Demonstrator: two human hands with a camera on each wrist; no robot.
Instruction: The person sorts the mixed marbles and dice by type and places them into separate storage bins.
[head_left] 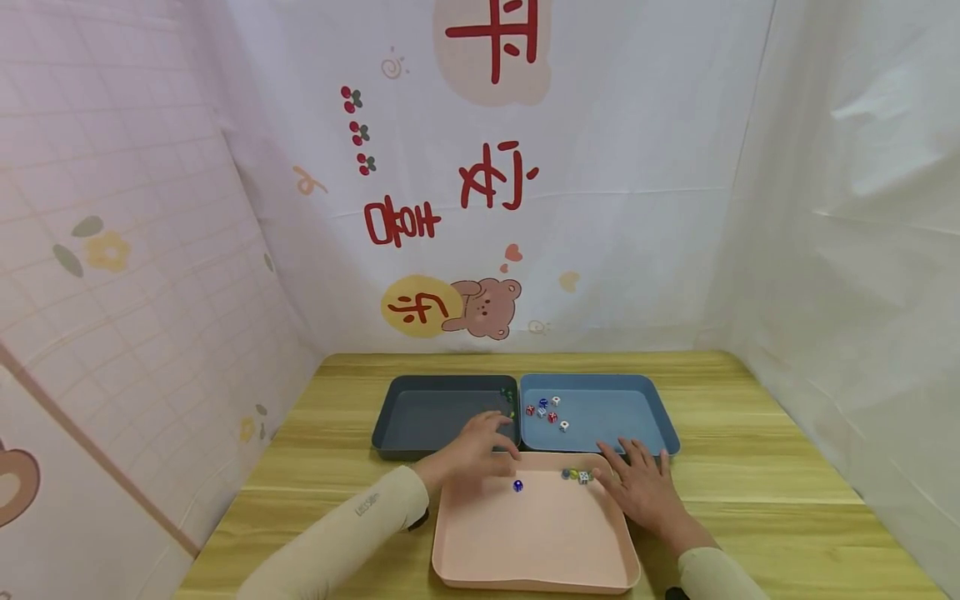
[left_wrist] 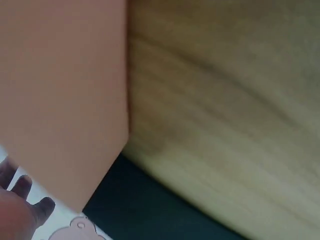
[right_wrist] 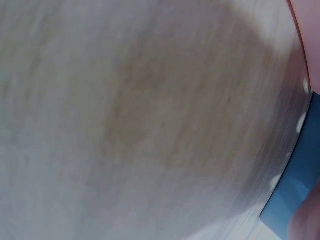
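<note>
My left hand (head_left: 478, 450) hovers where the dark tray (head_left: 442, 454) meets the pink tray (head_left: 536, 550), fingers spread and loosely bent, nothing visible between them. Just below its fingertips a blue die (head_left: 518, 486) lies in the pink tray. My right hand (head_left: 647, 496) reaches over that tray's back right corner, fingers stretched toward the blue tray's (head_left: 615, 400) front rim. Beside its thumb sit a white die (head_left: 584, 477) and a few marbles (head_left: 573, 474). Part of the left hand (left_wrist: 20, 210) shows at the left wrist view's lower left.
Red, white and blue dice (head_left: 552, 417) are grouped at the left of the blue tray. Small green marbles (head_left: 507, 395) lie along the dark tray's right wall. The three trays stand touching or nearly so on a wood-grain table (head_left: 780, 492), with a printed curtain (head_left: 637, 250) behind.
</note>
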